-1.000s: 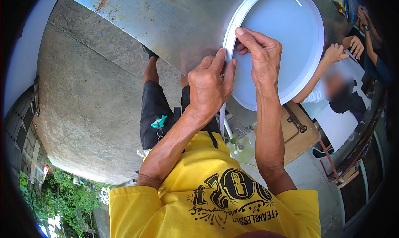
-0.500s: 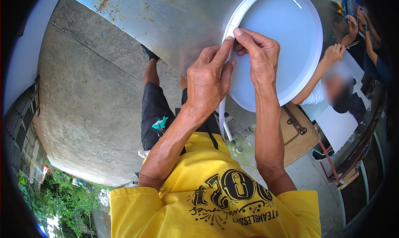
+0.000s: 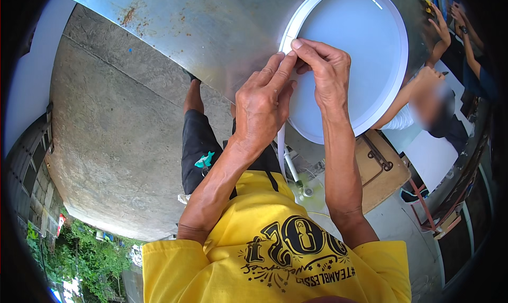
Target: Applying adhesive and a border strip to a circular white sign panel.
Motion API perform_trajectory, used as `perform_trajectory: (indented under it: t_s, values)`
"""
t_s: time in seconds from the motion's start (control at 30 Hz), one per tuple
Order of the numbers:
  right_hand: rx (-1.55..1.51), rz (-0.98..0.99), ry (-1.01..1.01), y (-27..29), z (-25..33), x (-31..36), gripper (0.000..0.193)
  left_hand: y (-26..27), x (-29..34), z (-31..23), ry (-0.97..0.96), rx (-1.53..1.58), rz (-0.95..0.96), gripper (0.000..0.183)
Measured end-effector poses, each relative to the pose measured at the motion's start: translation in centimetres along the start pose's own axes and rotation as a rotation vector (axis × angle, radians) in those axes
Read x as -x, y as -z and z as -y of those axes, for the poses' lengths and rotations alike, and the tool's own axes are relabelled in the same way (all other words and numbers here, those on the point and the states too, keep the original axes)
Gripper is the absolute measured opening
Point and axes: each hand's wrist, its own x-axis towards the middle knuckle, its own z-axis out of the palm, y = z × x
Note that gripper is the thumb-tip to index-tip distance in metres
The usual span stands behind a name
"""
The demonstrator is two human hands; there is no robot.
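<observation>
A large round white panel with a raised rim [image 3: 400, 65] lies at the upper right of the metal table. Along its left rim runs a narrow white strip [image 3: 281, 141], whose loose end hangs below my left hand. My left hand [image 3: 263, 99] has the strip between thumb and fingers, its index fingertip pressing on the rim. Just right of it, my right hand [image 3: 329, 73] pinches the strip against the rim with thumb and index finger. The remaining fingers of the right hand curl over the panel, and their tips are partly hidden.
A metal table [image 3: 180, 28] with rust spots extends to the upper left. Below it lies concrete floor [image 3: 111, 123]. A brown folding board [image 3: 378, 168] with a metal leg stands at the right. Other people's hands [image 3: 439, 30] work at the far right.
Both hands have shifted very slightly left and down along with the view, keeping their place at the rim. A co-worker's hand at the far right has risen with fingers spread.
</observation>
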Motion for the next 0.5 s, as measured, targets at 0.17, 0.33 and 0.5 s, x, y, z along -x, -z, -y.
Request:
perform_trajectory:
  t_s: [0.17,0.33,0.5]
  values:
    - [-0.009,0.013,-0.010,0.0,-0.1,-0.1,0.026,0.2,-0.1,0.3,-0.016,-0.017,0.028,0.062]
    - [0.034,0.014,-0.002,0.1,-1.0,-0.2,0.029,0.4,-0.3,0.4,-0.051,-0.076,0.047,0.062]
    - [0.066,0.008,0.043,0.3,-1.7,-0.6,0.030,0.6,-0.7,0.2,-0.026,-0.080,0.075,0.062]
